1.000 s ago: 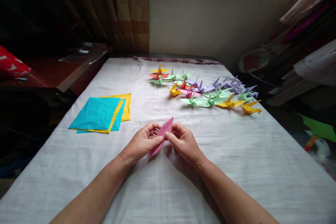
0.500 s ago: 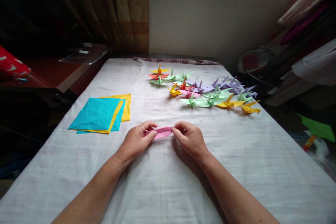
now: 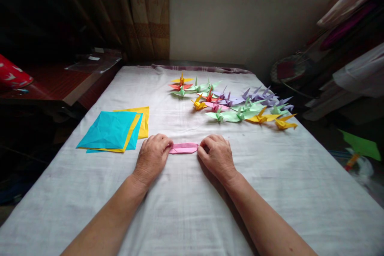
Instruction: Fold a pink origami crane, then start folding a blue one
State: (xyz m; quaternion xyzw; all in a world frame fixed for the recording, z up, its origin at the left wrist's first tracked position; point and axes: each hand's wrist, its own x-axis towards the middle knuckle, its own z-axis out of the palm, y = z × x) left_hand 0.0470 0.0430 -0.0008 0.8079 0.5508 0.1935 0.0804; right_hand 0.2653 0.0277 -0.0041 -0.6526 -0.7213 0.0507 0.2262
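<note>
A narrow folded pink paper [image 3: 184, 148] lies flat on the white cloth [image 3: 192, 208] between my two hands. My left hand [image 3: 152, 156] is curled, knuckles up, and pinches the paper's left end. My right hand [image 3: 216, 155] is curled the same way on the right end. Both hands rest on the cloth and press the paper down. The fingertips are hidden under the knuckles.
A stack of flat turquoise and yellow paper sheets [image 3: 113, 129] lies to the left. Several folded paper cranes [image 3: 237, 105] in many colours stand further back, centre to right. A dark wooden side table [image 3: 57, 84] is at left, clutter at right.
The pink paper, held up tilted a second ago, was turned level and lowered onto the cloth. Both hands came down with it and now press its ends flat.
</note>
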